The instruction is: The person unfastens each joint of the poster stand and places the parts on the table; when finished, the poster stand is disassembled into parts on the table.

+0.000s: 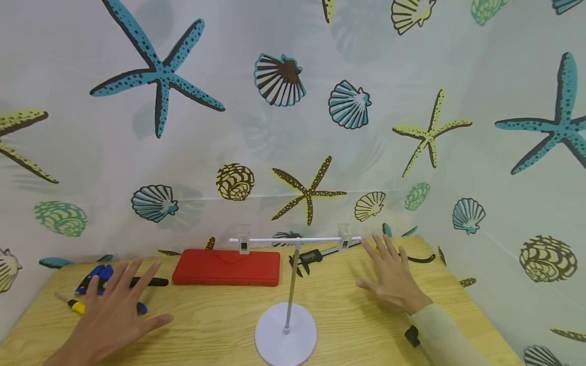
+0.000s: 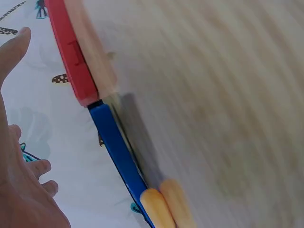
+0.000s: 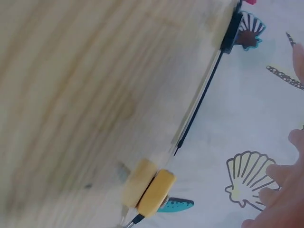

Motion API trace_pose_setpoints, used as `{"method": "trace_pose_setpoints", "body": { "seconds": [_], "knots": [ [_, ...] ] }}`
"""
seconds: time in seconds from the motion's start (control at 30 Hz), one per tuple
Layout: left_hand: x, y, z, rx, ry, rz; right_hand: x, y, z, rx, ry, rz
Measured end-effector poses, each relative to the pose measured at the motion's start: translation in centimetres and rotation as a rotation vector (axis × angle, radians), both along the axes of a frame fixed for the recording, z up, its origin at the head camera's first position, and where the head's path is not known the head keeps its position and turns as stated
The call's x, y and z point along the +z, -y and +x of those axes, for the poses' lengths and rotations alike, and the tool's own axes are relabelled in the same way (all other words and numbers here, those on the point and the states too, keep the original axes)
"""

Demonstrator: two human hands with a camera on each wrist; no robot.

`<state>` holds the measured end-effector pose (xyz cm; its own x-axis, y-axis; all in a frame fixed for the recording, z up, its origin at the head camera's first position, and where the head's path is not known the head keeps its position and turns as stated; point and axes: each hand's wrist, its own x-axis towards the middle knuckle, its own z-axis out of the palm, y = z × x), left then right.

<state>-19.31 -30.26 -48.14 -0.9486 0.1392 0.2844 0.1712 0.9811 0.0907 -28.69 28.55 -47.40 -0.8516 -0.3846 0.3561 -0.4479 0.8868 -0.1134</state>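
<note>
- Head view, nearest me: white stand (image 1: 286,333) with its round base at the table's near edge, thin pole up to a white crossbar (image 1: 295,240) carrying two clear clips, both with nothing hanging on them.
- Left hand (image 1: 112,315) has its fingers spread and relaxed, holding nothing. It hovers over or just touches the blue-handled tool (image 1: 93,278) and the yellow-tipped tool (image 1: 75,305); I cannot tell which.
- Right hand (image 1: 392,277) is flat and splayed too, holding nothing. Its fingertips are just beside the crossbar's right clip (image 1: 344,238), not on it as far as I can tell.
- Red case (image 1: 226,267) lies closed behind the stand, between the hands. Digital caliper (image 1: 316,255) lies just right of it, near the right fingertips but apart.
- My read on progress: nothing is picked up or clipped, so the work looks barely begun. All the gripping and hanging is left.
- Left wrist view, blurred: left palm and relaxed fingers (image 2: 19,190) at the frame's left edge. The red case edge (image 2: 71,57), a blue tool handle (image 2: 116,152) and a yellow tip (image 2: 156,209) run in a line along the table edge, apart from the fingers.
- Right wrist view, blurred: right fingers (image 3: 280,190) at the lower right corner, loose. The caliper's bar (image 3: 199,95) runs along the table edge, with a yellow piece (image 3: 149,187) below it. Neither is touched.
</note>
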Motion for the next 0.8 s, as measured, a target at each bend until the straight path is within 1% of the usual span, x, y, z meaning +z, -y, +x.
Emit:
{"method": "trace_pose_setpoints", "body": {
  "seconds": [0.13,0.27,0.37,0.53,0.63,0.7,0.8],
  "knots": [
    [1.0,-0.7,-0.2,-0.006,0.024,0.033,0.9,0.7,0.2,0.043,0.001,-0.089],
    [2.4,-1.4,-0.4,-0.018,0.059,0.087,2.0,1.8,0.7,0.097,0.034,-0.221],
    [3.7,-2.0,-0.6,-0.043,0.073,0.124,3.0,2.7,1.3,0.126,0.098,-0.328],
    [5.7,-3.4,-0.6,-0.104,0.054,0.169,4.5,4.2,2.6,0.147,0.244,-0.511],
    [6.9,-4.2,-0.5,-0.136,0.07,0.211,5.3,5.1,3.3,0.177,0.331,-0.623],
    [7.6,-4.9,-0.7,-0.152,0.094,0.237,5.8,5.5,3.6,0.209,0.373,-0.687],
    [8.8,-5.9,-0.9,-0.179,0.103,0.261,6.5,6.3,3.8,0.273,0.421,-0.771]
  ]
}}
